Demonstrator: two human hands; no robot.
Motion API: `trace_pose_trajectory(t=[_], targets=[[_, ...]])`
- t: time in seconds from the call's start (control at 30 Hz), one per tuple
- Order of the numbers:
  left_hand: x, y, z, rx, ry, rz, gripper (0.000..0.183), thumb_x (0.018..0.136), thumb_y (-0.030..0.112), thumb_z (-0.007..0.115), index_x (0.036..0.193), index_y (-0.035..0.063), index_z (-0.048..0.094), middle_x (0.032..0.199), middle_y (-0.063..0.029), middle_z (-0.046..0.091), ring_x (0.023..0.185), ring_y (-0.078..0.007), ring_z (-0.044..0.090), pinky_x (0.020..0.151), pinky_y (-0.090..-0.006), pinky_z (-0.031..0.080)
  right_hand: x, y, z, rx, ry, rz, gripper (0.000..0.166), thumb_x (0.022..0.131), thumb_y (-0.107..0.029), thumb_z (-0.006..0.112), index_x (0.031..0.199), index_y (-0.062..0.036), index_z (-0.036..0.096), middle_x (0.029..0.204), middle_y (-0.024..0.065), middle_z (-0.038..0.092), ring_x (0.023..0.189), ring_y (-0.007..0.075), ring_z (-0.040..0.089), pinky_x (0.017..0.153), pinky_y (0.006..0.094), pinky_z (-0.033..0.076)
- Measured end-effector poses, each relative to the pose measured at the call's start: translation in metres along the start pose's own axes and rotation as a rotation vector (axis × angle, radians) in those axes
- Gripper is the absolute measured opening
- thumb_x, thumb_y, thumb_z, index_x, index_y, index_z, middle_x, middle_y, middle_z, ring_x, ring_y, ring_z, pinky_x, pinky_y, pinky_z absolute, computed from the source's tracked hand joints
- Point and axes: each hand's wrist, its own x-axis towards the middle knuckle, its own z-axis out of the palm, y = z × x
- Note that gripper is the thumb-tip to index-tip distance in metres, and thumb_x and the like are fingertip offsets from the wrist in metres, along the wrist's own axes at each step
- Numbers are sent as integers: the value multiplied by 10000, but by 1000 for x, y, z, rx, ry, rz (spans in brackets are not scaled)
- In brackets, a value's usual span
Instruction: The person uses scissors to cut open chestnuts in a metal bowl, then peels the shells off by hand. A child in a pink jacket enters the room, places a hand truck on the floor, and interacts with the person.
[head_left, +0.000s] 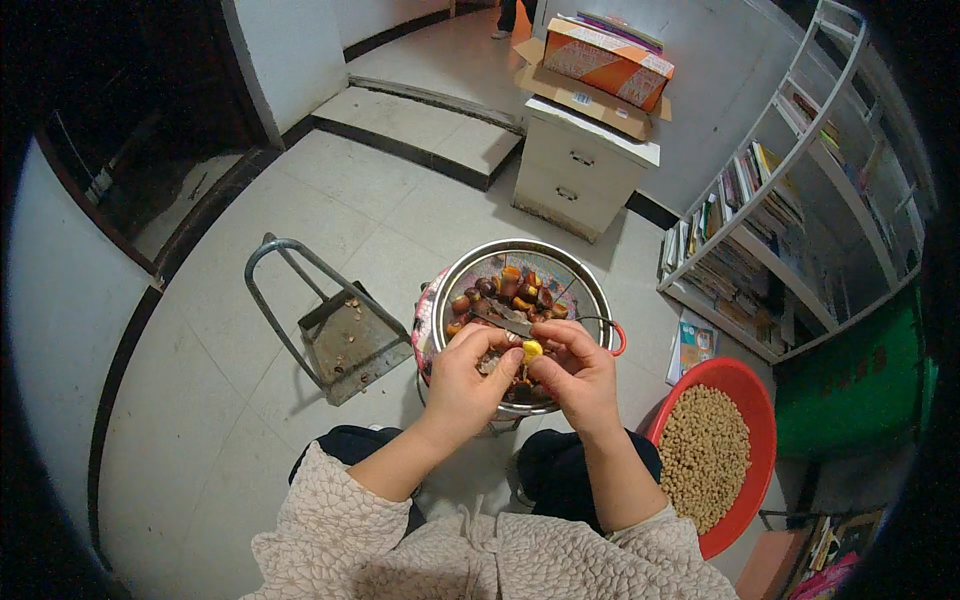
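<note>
My left hand (469, 375) and my right hand (577, 367) meet above a round steel tray (598, 289). Between their fingertips is a small yellow piece, seemingly a peeled chestnut (532, 350), pinched from both sides. Brown chestnuts (486, 286), some showing yellow flesh, lie in the tray beyond the fingers. A knife blade (510, 322) shows just past my fingertips; its handle is hidden, and I cannot tell whether a hand holds it. Beside my right hand, a red loop handle (619, 339) sticks out at the tray's right side.
A metal dustpan (352, 352) with scraps stands left of the tray. At the right are a red basin (765, 450) of what look like unshelled peanuts, a white bookshelf (739, 232) and a green container (847, 382). Farther off are a drawer cabinet (577, 172), a step (420, 135) and a person's legs (514, 16).
</note>
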Motion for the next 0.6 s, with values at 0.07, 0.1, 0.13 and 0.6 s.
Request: trace_pose_trajectory(t=[0.07,0.1,0.13,0.6], targets=[[-1,2,2,65,41,71,138,773,72,587,864,-29,564,822,-138,570,745,-235,577,656,-299,452,-1,-5,4,-33,-7,9,321,721,10,647,1031,12,566,969,63,543,878,135,555,747,228,472],[-2,2,3,96,60,108,140,773,70,584,871,-28,563,813,-147,568,739,-251,578,647,-308,454,-1,-5,4,-74,-7,-1,316,714,5,656,1018,10,573,964,64,545,864,132,558,729,225,474],[-3,2,3,120,51,112,140,778,71,579,876,-27,562,804,-150,567,733,-262,576,638,-313,455,-2,-5,4,-115,-8,-10,310,707,1,665,1005,8,581,959,65,547,851,129,560,711,222,477],[-4,-6,1,255,-58,184,143,822,104,500,915,0,532,798,-162,548,715,-330,551,605,-381,451,-5,-9,5,-181,-48,-52,263,712,-4,665,970,1,618,900,53,560,748,94,569,627,200,471]])
